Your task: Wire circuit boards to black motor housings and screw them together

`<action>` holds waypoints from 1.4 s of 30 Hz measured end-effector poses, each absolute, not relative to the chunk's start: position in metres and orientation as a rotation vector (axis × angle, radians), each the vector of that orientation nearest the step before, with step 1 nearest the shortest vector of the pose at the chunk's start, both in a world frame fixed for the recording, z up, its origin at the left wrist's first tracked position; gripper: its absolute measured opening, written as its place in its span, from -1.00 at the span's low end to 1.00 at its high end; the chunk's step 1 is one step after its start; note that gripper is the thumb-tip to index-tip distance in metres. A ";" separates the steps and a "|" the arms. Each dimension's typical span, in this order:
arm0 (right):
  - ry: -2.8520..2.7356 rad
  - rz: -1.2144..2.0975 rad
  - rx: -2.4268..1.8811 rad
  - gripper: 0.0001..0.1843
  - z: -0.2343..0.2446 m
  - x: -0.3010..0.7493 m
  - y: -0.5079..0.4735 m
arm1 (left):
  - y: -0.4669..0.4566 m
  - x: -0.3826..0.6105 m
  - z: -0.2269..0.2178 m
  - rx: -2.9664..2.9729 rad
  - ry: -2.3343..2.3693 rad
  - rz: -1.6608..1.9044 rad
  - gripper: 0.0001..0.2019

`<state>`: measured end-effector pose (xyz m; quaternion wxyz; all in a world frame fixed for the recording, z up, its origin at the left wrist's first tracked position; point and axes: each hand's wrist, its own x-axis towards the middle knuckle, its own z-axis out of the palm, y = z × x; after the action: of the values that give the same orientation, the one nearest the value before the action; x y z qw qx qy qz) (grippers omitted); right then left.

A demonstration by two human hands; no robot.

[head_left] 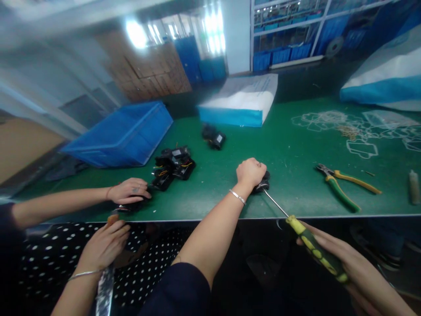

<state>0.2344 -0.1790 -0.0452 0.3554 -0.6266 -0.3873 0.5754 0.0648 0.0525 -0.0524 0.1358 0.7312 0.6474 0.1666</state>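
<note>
My left hand (250, 172) is closed around a black plastic part (262, 186) and presses it against the green table, near the front edge. Most of that part is hidden under my fingers. In my right hand (342, 252) lies a screwdriver (317, 250) with a yellow and dark green handle. Its metal shaft points up and to the left, and the tip meets the black part or ends right beside it. Pliers (333, 177) with green and yellow grips rest on the table to the right.
At left, a co-worker's hands (130, 192) handle another black part. Several black parts with wires (176, 164) are piled near a blue bin (131, 136). Behind are a white-and-blue bag (233, 114) and tangled white loops (325, 120). A small bottle (413, 188) is far right.
</note>
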 end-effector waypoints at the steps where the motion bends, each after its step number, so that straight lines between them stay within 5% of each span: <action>1: -0.822 1.584 -1.558 -0.44 -0.043 0.232 -0.181 | 0.052 0.065 -0.053 2.123 1.867 0.489 -0.71; 5: -0.896 1.543 -1.580 -0.43 -0.048 0.217 -0.191 | 0.052 0.065 -0.054 2.131 1.873 0.509 -0.71; 10: -1.758 0.219 -1.847 -0.59 -0.077 0.213 -0.200 | 0.051 0.066 -0.054 2.124 1.883 0.512 -0.70; 13: -1.796 -0.130 -1.867 -0.52 -0.084 0.218 -0.198 | 0.051 0.067 -0.053 2.105 1.876 0.483 -0.69; 20: -1.875 0.255 -2.253 -0.42 -0.078 0.219 -0.184 | 0.052 0.067 -0.053 2.102 1.901 0.486 -0.69; 25: -1.824 0.557 -1.910 -0.56 -0.074 0.225 -0.186 | 0.052 0.068 -0.054 2.122 1.918 0.524 -0.69; 28: -1.813 0.457 -1.844 -0.53 -0.074 0.228 -0.192 | 0.052 0.068 -0.052 2.118 1.919 0.518 -0.68; 35: -1.800 -0.397 -1.913 -0.52 -0.080 0.224 -0.196 | 0.051 0.067 -0.052 2.113 1.916 0.466 -0.68; 42: -1.912 0.156 -2.072 -0.49 -0.082 0.219 -0.190 | 0.051 0.065 -0.055 2.158 1.864 0.501 -0.64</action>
<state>0.2192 -0.1896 -0.0817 0.1584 -0.7245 -0.6686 0.0547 0.0653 0.0508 -0.0545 0.1228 0.7398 0.6388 0.1717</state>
